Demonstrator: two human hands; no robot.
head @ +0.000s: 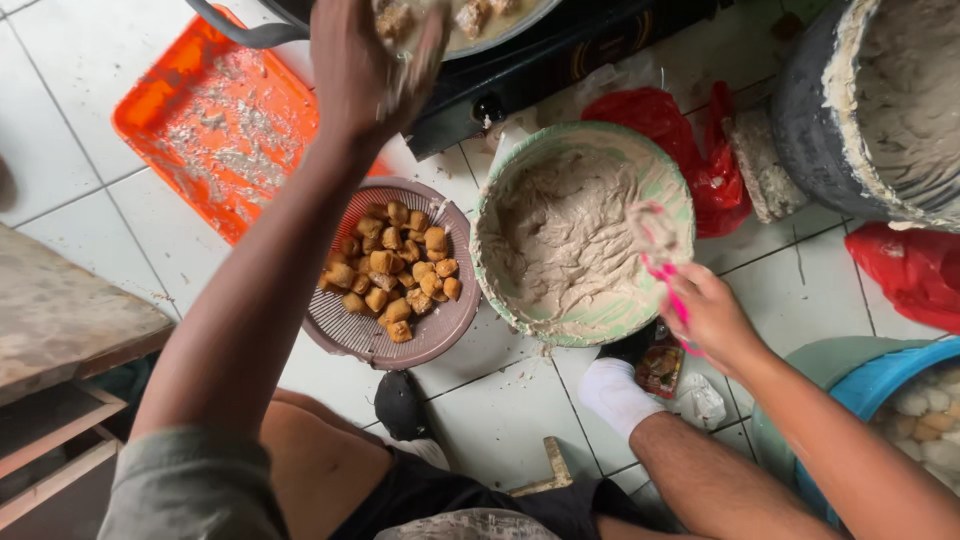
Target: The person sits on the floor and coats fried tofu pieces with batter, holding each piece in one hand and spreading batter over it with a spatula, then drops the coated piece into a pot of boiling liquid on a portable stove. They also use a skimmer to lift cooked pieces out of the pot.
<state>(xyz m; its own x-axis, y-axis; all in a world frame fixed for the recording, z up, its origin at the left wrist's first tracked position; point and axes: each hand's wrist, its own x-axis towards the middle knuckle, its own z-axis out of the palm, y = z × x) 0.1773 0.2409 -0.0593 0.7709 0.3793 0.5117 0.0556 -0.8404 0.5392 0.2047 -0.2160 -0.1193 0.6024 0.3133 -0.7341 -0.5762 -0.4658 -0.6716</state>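
My left hand (365,60) reaches up over the rim of a pan (490,20) on a black stove (560,65); its batter-smeared fingers close on a pale battered piece. My right hand (712,318) grips a pink spoon (665,275) whose batter-caked head rests inside the right edge of a green bowl (600,135) full of grey-beige batter (555,240). Between my arms stands a round brown strainer plate (340,340) holding several fried golden tofu cubes (395,270).
An orange tray (220,120) dusted with flour lies at the upper left. A large dark tub (800,110) of batter, red plastic bags (655,115) and a blue basin (880,385) of white pieces crowd the right. A wooden bench (60,310) stands left.
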